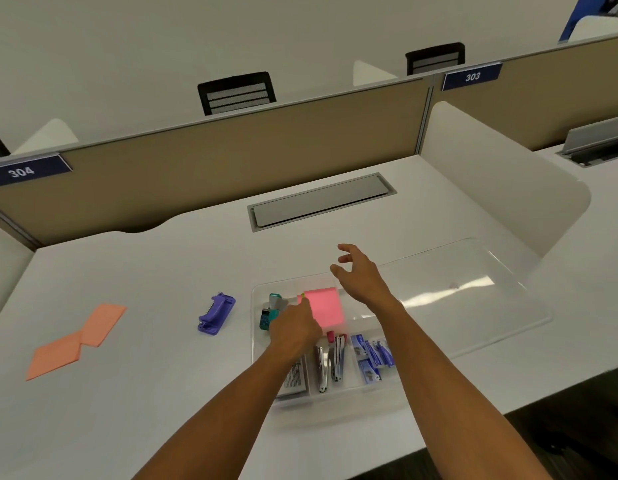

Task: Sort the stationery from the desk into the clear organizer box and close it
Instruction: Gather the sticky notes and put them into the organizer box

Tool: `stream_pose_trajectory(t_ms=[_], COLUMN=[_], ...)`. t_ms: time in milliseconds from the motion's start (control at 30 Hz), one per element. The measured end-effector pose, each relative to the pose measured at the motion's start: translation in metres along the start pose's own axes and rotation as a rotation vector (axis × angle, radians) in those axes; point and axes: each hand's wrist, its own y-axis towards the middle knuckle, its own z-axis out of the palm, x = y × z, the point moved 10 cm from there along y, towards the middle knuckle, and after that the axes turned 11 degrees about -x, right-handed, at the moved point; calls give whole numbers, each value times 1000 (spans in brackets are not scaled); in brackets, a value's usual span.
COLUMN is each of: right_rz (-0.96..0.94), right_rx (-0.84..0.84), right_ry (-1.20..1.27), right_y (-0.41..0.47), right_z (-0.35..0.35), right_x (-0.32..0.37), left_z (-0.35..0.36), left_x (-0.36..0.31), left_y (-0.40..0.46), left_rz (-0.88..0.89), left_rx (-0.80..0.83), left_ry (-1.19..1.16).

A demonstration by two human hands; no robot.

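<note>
The clear organizer box (257, 344) lies open on the white desk, its clear lid (473, 292) folded out to the right. Inside are a pink sticky-note pad (326, 306), a teal stapler (271, 311), metal staplers (330, 358) and blue staple packs (371, 355). My left hand (295, 329) reaches into the box at the pink pad's left edge, fingers curled near a small yellow-green item; whether it holds anything is hidden. My right hand (359, 275) hovers above the box's far edge, fingers spread and holding nothing. A purple hole punch (216, 313) and orange paper pads (77, 341) lie on the desk to the left.
A grey cable hatch (321, 200) is set into the desk behind the box. A tan partition (210, 161) runs along the back and a white side divider (501, 181) stands at the right. Black chair backs show beyond the partition.
</note>
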Motion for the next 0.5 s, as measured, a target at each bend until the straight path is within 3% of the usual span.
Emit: stream_pose_trajectory(t_ms=[100, 500], right_rz=[-4, -5], right_rx=[4, 31], right_ry=[-2, -23], right_y=[-1, -4], right_z=[3, 12], right_x=[1, -3], left_z=[10, 14], left_x=[0, -1], left_y=[-4, -13], left_rz=[-6, -20], left_rx=[57, 36], left_ry=[11, 11])
